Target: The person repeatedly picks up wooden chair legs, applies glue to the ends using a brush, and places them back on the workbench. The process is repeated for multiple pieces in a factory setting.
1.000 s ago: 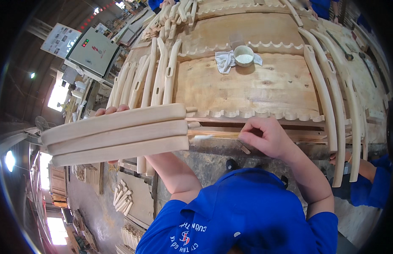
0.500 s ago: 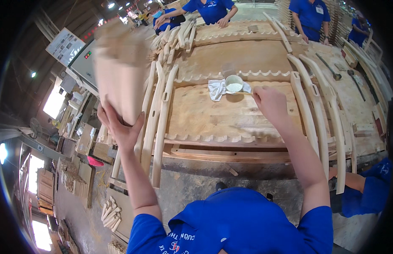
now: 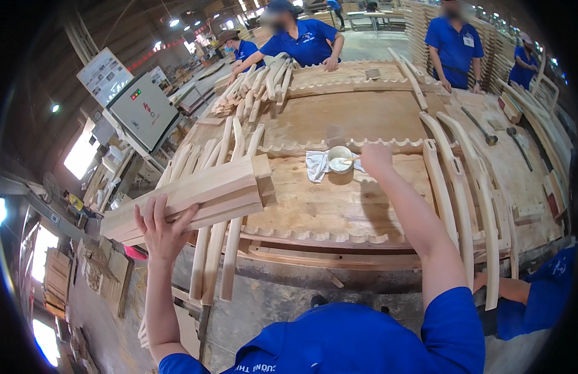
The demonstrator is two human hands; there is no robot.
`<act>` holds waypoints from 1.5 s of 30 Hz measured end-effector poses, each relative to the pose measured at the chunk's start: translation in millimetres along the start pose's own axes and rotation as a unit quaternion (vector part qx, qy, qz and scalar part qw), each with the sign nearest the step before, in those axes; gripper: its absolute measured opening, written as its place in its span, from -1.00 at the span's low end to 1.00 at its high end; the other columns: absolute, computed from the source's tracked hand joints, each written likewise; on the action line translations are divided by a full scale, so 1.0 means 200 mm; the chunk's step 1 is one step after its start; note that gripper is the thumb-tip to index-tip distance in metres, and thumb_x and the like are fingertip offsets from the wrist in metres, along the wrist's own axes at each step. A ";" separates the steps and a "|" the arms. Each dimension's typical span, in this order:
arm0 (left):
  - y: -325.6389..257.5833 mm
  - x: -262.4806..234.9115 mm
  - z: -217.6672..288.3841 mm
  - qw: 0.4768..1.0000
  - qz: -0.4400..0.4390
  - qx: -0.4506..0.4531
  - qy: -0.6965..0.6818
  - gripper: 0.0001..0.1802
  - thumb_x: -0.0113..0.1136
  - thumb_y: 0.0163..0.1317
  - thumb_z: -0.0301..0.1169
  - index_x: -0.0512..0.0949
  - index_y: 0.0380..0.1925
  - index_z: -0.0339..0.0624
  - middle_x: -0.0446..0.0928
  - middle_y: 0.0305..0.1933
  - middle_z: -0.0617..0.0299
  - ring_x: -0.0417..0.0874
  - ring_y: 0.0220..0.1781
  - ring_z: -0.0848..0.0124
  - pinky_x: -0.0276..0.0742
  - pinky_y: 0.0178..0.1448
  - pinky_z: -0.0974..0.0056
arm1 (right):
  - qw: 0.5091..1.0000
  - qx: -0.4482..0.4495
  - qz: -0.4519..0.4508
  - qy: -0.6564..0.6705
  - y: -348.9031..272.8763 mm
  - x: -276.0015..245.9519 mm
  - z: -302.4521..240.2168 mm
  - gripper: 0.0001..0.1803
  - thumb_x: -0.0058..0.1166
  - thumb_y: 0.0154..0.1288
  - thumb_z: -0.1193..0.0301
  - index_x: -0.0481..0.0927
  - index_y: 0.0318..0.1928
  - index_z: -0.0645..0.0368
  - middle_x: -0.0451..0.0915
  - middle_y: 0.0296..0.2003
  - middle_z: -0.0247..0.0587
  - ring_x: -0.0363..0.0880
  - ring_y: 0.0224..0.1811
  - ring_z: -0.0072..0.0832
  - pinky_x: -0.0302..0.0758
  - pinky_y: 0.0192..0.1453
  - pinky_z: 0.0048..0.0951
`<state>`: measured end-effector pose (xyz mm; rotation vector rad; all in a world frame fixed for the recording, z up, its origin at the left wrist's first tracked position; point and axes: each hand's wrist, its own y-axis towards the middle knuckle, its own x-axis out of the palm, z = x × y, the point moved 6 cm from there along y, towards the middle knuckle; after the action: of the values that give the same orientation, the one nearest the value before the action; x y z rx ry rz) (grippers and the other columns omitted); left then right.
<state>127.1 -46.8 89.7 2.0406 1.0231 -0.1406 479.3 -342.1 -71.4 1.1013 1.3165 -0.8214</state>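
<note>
The left hand (image 3: 166, 227) is holding a stack of slats (image 3: 195, 199) over curved rails (image 3: 230, 268) at the table (image 3: 516, 182), while the right hand (image 3: 377, 161), its grip narrow around a thin stick (image 3: 351, 160), is apparently dipping at the bowl (image 3: 337, 151), withdrawal calling for clearing its rim.

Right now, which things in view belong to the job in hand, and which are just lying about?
Likely in the job:
wooden slats in the left hand
stick in the right hand
bowl the stick reaches into
white cloth

Seemingly lying about:
two hammers
cabinet
</note>
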 end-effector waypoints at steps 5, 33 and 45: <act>-0.09 -0.03 -0.06 0.998 0.058 0.007 0.015 -0.31 0.42 -0.28 -0.28 0.41 -0.06 0.60 0.19 0.20 0.22 0.18 0.29 0.13 -0.12 0.43 -0.14 | 0.956 0.000 -0.012 0.292 -0.01 0.22 0.23 -0.77 0.01 0.13 0.28 0.61 -0.33 0.14 0.63 -0.34 -0.10 0.59 -0.29 -0.23 0.41 -0.13 -0.16; 0.00 -0.06 -0.05 0.995 0.073 0.027 0.061 -0.34 0.41 -0.20 -0.18 0.39 -0.08 0.85 0.19 0.14 0.28 0.20 0.25 0.19 -0.12 0.40 -0.07 | 0.795 -0.260 -0.011 0.547 -0.31 -0.53 -0.20 -0.72 -0.02 0.31 0.30 0.60 -0.31 0.28 0.42 -0.56 -0.45 0.27 -0.49 -0.74 0.23 -0.42 -0.61; 0.01 -0.10 0.00 0.995 0.091 0.031 0.041 -0.38 0.39 -0.16 -0.16 0.40 -0.08 0.83 0.21 0.12 0.26 0.22 0.21 0.19 0.08 0.27 0.00 | 0.847 -0.279 0.209 0.401 -0.49 -0.78 -0.30 -0.78 0.12 0.18 0.19 0.60 -0.46 0.04 0.52 -0.56 -0.40 0.44 -0.46 -0.46 0.10 -0.06 -0.33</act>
<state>114.5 -59.5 99.5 2.1997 0.8874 0.0073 348.6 -335.2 72.0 1.2150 1.7393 0.4155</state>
